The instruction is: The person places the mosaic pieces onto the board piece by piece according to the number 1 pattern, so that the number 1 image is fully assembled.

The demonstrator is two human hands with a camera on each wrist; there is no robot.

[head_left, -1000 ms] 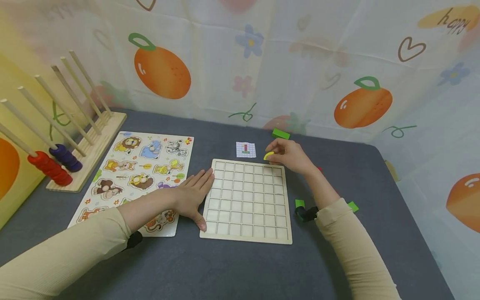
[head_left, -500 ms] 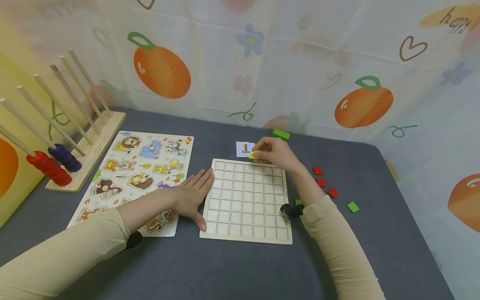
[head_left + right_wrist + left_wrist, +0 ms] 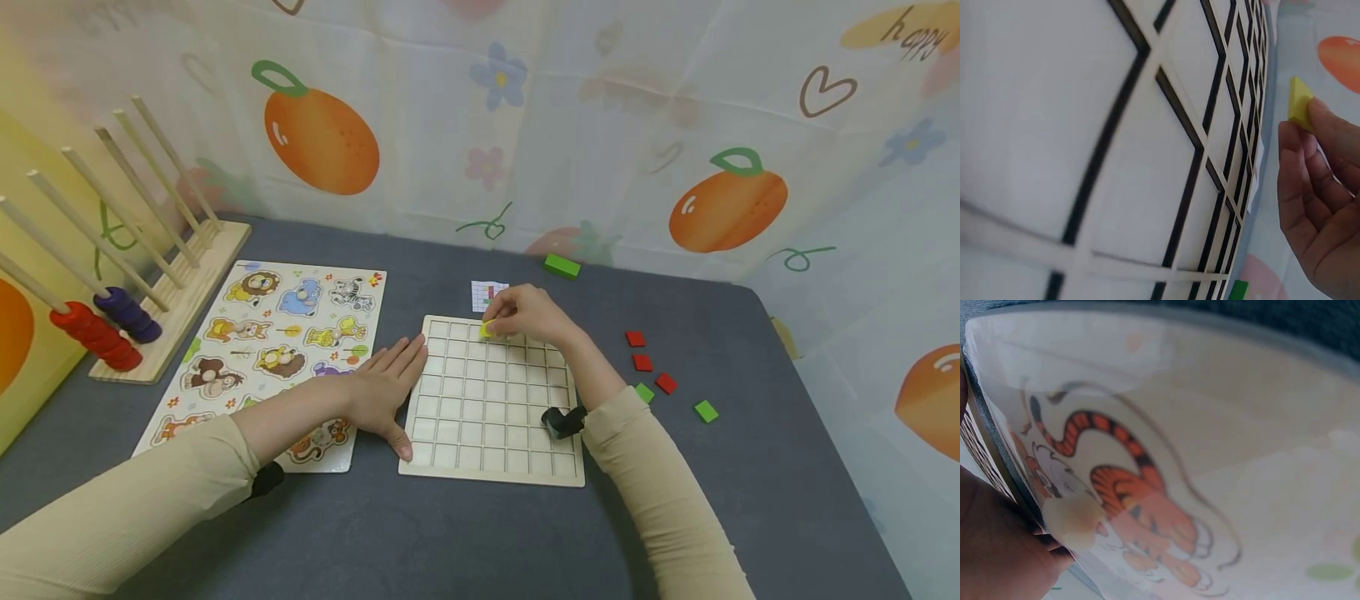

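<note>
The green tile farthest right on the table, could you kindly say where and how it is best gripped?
I'd pinch the green tile by two opposite edges, coming from above with the right hand, once it is free of the yellow tile. The green one lies flat, looks thin and sits apart from the nearest red tile, so fingers should fit.

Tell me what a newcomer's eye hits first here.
Probably the big printed oranges on the cloth behind the table. Then the right hand, pinching a yellow tile near the far edge of the grid board, and the red rings on the peg rack at far left.
</note>
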